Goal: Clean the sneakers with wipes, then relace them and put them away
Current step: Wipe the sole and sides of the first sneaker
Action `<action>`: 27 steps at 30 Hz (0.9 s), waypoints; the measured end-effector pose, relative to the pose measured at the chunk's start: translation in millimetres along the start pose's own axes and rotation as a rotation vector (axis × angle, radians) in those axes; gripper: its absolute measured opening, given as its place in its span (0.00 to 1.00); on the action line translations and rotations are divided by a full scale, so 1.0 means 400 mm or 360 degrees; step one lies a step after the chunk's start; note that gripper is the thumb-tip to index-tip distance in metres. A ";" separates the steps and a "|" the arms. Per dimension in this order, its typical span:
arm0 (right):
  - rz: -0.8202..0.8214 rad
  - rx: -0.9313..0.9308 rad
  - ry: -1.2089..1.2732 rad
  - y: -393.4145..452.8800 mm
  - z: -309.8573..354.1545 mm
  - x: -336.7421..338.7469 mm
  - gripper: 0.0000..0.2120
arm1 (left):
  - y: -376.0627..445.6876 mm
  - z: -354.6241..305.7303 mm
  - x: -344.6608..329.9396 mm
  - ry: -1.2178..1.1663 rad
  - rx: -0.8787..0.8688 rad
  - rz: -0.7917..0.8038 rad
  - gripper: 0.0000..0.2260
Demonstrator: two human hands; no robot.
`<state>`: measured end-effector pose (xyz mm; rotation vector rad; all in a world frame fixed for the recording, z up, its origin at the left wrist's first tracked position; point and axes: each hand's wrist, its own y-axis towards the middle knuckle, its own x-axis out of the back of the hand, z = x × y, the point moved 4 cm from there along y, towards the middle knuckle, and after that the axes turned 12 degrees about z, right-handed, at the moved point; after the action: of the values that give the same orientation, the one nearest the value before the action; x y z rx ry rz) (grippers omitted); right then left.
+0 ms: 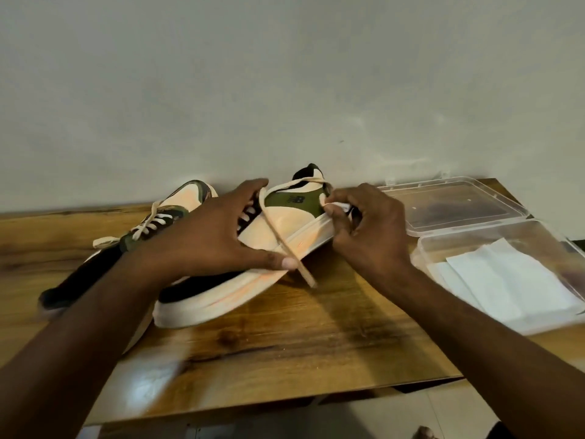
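Gripping the near sneaker across its laces, our left hand curls over the upper with the thumb on its side, tilting it on the wooden table. Our right hand pinches a wipe against the heel. The second sneaker lies far left, and folded wipes sit in a clear box at right.
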<state>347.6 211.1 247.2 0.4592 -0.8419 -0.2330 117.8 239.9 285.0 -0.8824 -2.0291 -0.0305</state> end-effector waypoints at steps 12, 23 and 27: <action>0.0290 0.0126 -0.0028 -0.054 0.041 -0.084 0.07 | 0.044 -0.050 -0.032 0.0395 -0.0019 -0.0591 0.08; 0.0154 -0.0361 0.0009 -0.007 -0.049 -0.008 0.05 | 0.056 -0.055 -0.070 0.0517 0.0078 -0.0524 0.21; -0.0027 -0.0485 0.0167 0.017 -0.080 0.049 0.02 | 0.069 -0.066 -0.079 0.0519 0.0025 -0.0440 0.22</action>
<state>384.8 219.3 245.0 0.1911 -0.6860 -0.3441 164.4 233.3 269.0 -0.5405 -1.8244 -0.2927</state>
